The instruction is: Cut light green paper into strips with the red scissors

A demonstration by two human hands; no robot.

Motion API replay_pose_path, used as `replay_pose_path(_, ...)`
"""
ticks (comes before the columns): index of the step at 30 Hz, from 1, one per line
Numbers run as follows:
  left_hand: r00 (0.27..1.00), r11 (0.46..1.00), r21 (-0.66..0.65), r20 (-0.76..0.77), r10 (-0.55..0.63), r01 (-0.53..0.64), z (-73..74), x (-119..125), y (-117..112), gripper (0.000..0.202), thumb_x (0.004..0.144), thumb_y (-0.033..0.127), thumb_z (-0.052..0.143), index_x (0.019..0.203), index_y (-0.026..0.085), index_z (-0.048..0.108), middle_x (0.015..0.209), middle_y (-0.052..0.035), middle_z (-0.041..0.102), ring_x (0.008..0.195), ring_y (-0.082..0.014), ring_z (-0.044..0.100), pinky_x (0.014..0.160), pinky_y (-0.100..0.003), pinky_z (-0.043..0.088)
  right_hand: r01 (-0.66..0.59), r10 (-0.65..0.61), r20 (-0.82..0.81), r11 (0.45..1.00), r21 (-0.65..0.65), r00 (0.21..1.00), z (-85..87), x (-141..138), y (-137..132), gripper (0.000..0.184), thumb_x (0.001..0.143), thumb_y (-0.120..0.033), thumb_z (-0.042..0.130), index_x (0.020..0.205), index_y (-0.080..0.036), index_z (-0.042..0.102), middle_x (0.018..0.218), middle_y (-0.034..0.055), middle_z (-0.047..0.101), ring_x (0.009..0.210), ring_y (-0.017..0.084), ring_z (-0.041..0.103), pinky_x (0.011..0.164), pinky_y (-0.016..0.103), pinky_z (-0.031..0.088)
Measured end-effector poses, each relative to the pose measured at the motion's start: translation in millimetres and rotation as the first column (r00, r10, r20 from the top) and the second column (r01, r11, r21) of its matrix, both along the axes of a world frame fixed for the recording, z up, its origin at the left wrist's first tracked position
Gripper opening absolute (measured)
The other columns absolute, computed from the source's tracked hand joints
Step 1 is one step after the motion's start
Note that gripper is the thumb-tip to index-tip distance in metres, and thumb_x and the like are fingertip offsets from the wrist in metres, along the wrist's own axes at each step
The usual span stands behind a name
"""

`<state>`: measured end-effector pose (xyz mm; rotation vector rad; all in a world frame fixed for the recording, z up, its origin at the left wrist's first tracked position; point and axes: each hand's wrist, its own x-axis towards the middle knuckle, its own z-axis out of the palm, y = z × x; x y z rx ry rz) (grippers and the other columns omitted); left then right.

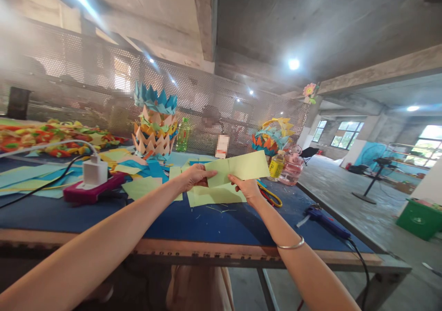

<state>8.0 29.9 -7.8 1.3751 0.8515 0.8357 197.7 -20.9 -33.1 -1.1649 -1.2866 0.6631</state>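
A creased strip of light green paper (249,165) is held up over the table between both hands. My left hand (198,176) pinches its left end, and my right hand (246,187) grips the lower edge near the middle. Below it, more light green paper sheets (214,196) lie on the blue tabletop (210,225), with thin paper trimmings around them. Just right of my right hand are scissors with yellow and red handles (272,196), partly hidden by the hand. A blue glue gun (328,222) rests farther right.
Folded-paper crowns (155,131) stand stacked at the back left, beside a green bottle (183,135). A magenta power strip (93,189) with a white charger (95,172) lies left. A yellow-labelled bottle (276,166) and pink jug (292,169) stand right. A green bin (419,220) is on the floor.
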Motion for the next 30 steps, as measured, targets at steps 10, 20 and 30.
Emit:
replay_pose_path(10, 1.000, 1.000, -0.009, 0.021, 0.014, -0.014, 1.1, 0.3, -1.7, 0.044, 0.038, 0.039, 0.085, 0.068, 0.010, 0.070, 0.070, -0.0088, 0.071, 0.063, -0.0172, 0.065, 0.065, -0.029, 0.052, -0.016, 0.016, -0.014, 1.000, 0.010, 1.000, -2.3, 1.1, 2.2, 0.028, 0.059, -0.038, 0.071, 0.073, -0.016, 0.060, 0.057, -0.0017, 0.057, 0.043, 0.010, 0.046, 0.037, 0.021, 0.035)
replay_pose_path(20, 1.000, 1.000, -0.014, 0.021, 0.018, -0.018, 2.3, 0.3, -3.2, 0.046, 0.036, 0.040, 0.086, 0.067, 0.010, 0.070, 0.069, -0.0077, 0.071, 0.062, -0.0168, 0.064, 0.065, -0.029, 0.052, -0.013, 0.013, 0.004, 1.000, 0.004, 1.000, -1.0, 1.5, 2.1, 0.027, 0.058, -0.038, 0.071, 0.070, -0.016, 0.059, 0.057, -0.0015, 0.057, 0.044, 0.009, 0.045, 0.037, 0.021, 0.035)
replay_pose_path(30, 0.999, 1.000, 0.006, 0.023, 0.023, -0.023, 1.3, 1.2, -3.2, 0.040, 0.036, 0.033, 0.086, 0.065, 0.011, 0.070, 0.067, -0.0072, 0.070, 0.059, -0.0165, 0.063, 0.063, -0.029, 0.052, -0.006, 0.006, 0.015, 1.000, 0.002, 1.000, -0.2, 0.1, 0.4, 0.030, 0.058, -0.040, 0.070, 0.074, -0.017, 0.060, 0.059, -0.0005, 0.059, 0.047, 0.011, 0.049, 0.039, 0.022, 0.037)
